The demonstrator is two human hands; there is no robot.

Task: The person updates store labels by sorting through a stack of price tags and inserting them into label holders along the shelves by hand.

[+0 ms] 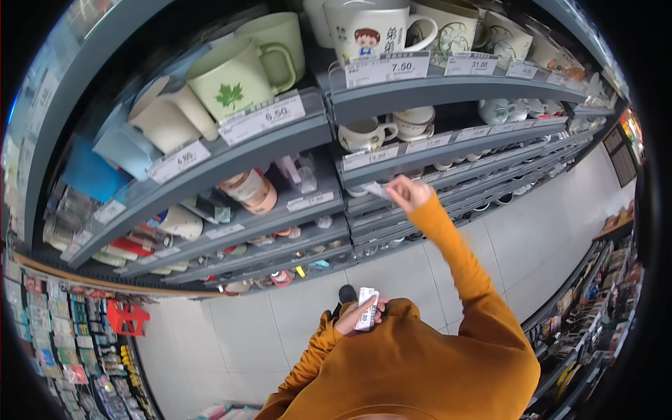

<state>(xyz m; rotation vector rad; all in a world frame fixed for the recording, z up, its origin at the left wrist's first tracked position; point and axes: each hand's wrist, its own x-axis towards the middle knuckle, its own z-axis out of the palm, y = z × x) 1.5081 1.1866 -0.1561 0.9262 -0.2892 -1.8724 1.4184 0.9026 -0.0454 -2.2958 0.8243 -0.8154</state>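
Observation:
My left hand [357, 318] is low, close to my body, with its fingers wrapped round a small stack of white price labels [367, 309]. My right hand [410, 193] is stretched forward to the edge of a grey shelf, its fingers pinched on a small whitish label [379, 190]. Above that hand, a shelf bears a patterned cup [364, 134] with a price label [371, 157] on the shelf edge. Higher up stand a white mug with a cartoon figure [367, 31] and a green mug with a leaf [229, 80].
Grey shelf edges [427, 89] with more cups and labels curve across the upper view. A red stool [128, 318] stands at the left beside a rack of small packaged goods [59, 329]. Another stocked rack [584, 318] is at the right. Tiled floor [245, 329] lies below.

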